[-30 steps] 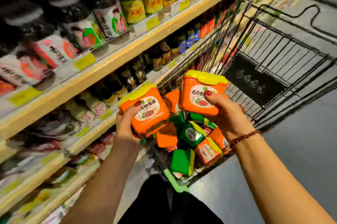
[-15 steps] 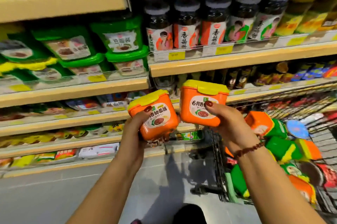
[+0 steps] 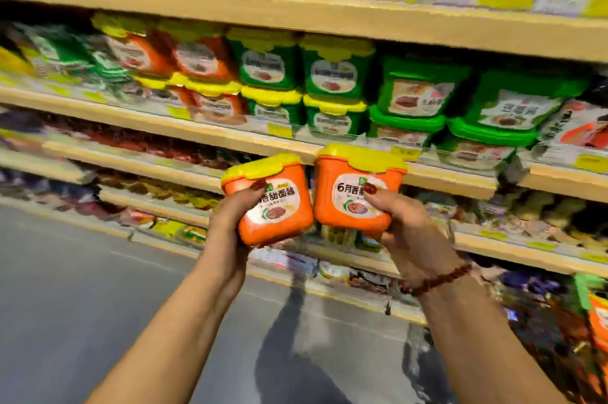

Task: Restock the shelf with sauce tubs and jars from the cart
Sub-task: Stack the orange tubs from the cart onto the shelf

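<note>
Orange with yellow lids, two sauce tubs sit in your hands. Your left hand (image 3: 230,232) grips the left tub (image 3: 279,209), your right hand (image 3: 413,232) grips the right tub (image 3: 355,196). They touch, low before the shelf (image 3: 131,119).

Two tubs are held side by side before the shelving: the left tub (image 3: 273,203) in the left hand (image 3: 230,232), the right tub (image 3: 357,193) in the right hand (image 3: 411,232), with their inner lower edges touching or nearly so. Behind and above them, stocked tubs (image 3: 332,74) are stacked two high in a row on the shelf (image 3: 108,114), beneath an upper shelf board (image 3: 296,15). Lower shelves (image 3: 158,173) are set behind the hands. The floor (image 3: 65,305) is spread beneath the forearms, and a corner of the cart (image 3: 583,291) is seen low at the far right.
</note>
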Motion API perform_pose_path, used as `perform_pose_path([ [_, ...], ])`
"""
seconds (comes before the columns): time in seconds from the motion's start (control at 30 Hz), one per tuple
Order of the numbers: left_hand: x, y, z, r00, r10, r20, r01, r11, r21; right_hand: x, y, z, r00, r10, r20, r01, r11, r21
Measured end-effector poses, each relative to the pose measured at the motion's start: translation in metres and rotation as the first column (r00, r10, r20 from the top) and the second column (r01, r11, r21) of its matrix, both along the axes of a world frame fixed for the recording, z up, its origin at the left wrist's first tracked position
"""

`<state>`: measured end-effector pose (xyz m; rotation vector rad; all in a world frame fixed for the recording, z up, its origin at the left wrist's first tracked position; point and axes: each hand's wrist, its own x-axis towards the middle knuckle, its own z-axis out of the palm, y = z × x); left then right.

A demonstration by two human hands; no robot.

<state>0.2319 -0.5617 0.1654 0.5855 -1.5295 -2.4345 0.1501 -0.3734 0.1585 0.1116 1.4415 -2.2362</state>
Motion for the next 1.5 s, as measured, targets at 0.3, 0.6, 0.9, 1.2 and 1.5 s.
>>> perform_pose_path([
  [0.3, 0.023, -0.124, 0.039, 0.955, 0.281, -0.097, -0.288, 0.955, -0.069, -0.012, -0.142, 0.036, 0.949, 0.308, -0.072, -0.304, 0.951, 0.062],
  [0.6, 0.011, -0.179, 0.107, 0.842, 0.491, -0.224, -0.517, 0.853, -0.073, -0.048, -0.221, 0.100, 0.834, 0.497, -0.238, -0.517, 0.855, -0.026],
  [0.9, -0.015, -0.239, 0.169, 0.717, 0.492, -0.494, -0.562, 0.827, 0.007, -0.072, -0.271, 0.180, 0.680, 0.496, -0.540, -0.549, 0.833, 0.072],
  [1.2, -0.060, -0.334, 0.203, 0.736, 0.310, -0.602, -0.391, 0.920, -0.003, -0.084, -0.344, 0.222, 0.687, 0.353, -0.635, -0.347, 0.927, 0.140],
  [1.5, -0.097, -0.421, 0.227, 0.793, 0.124, -0.596, -0.186, 0.982, -0.042, -0.108, -0.406, 0.246, 0.738, 0.136, -0.661, -0.066, 0.989, 0.131],
])
